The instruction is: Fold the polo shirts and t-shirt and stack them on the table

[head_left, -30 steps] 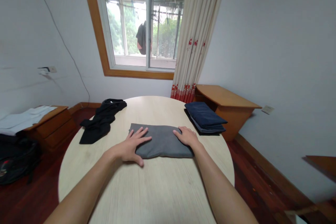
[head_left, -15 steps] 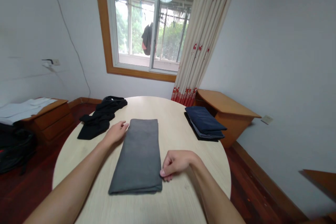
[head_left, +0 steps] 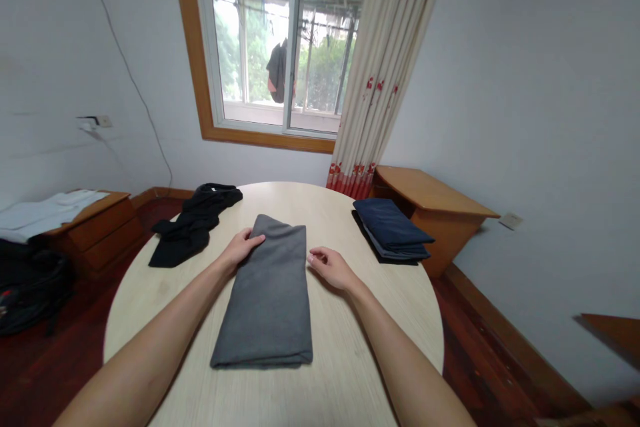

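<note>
A folded grey garment (head_left: 267, 297) lies lengthwise in front of me on the round table (head_left: 340, 353). My left hand (head_left: 241, 247) is closed on its far left edge, thumb on top and the other fingers partly hidden under the fabric. That far left corner is raised a little. Beside the far right edge, my right hand (head_left: 331, 268) is open with its fingers loosely curled, close to the cloth and not gripping it.
A crumpled black garment (head_left: 193, 223) lies at the table's left edge. On the right sits a stack of folded dark clothes (head_left: 393, 230), navy on top. A wooden desk (head_left: 435, 193) stands behind it, and a drawer cabinet (head_left: 100, 233) is at the left.
My left hand has taken hold of the garment's far left edge and lifted that corner slightly. My right hand has moved from the near right edge to the far right edge.
</note>
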Demonstrator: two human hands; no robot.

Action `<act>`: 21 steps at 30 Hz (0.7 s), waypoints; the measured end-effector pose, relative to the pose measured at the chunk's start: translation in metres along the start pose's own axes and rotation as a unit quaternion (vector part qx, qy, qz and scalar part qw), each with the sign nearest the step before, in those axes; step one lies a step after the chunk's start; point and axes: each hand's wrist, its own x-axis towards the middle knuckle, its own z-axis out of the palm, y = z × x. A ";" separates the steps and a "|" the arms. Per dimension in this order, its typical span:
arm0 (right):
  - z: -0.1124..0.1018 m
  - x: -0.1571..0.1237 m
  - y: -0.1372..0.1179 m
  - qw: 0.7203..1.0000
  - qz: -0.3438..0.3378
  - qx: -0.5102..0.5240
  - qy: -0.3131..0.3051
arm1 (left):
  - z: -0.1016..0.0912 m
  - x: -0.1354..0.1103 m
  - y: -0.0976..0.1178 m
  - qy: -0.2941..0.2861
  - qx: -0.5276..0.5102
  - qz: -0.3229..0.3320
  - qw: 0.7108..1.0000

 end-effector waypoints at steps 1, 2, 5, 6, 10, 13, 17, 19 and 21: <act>0.003 0.002 0.001 1.000 0.010 0.016 0.022 | 0.004 -0.003 0.004 -0.007 -0.006 0.033 0.999; 0.005 0.004 0.002 0.998 0.021 0.039 0.039 | 0.007 -0.008 0.008 -0.021 -0.011 0.060 0.998; 0.009 0.007 -0.003 0.988 0.015 0.150 0.044 | 0.013 -0.026 0.026 -0.088 -0.002 0.110 0.990; 0.010 0.007 -0.007 0.981 0.001 0.191 0.034 | 0.014 -0.033 0.033 -0.108 0.008 0.117 0.987; 0.013 0.005 -0.030 0.959 -0.036 0.282 0.009 | 0.014 -0.055 0.048 -0.163 0.021 0.123 0.979; 0.003 0.000 -0.049 0.956 -0.045 0.287 0.044 | 0.014 -0.057 0.047 -0.160 0.020 0.146 0.976; -0.042 -0.007 -0.074 0.948 -0.059 0.274 0.148 | 0.018 -0.046 0.031 -0.159 0.009 0.174 0.972; -0.077 -0.010 -0.087 0.940 -0.074 0.268 0.197 | 0.020 -0.040 0.018 -0.156 0.021 0.145 0.977; -0.115 -0.010 -0.098 0.934 -0.097 0.254 0.231 | 0.022 -0.034 0.004 -0.137 0.049 0.121 0.982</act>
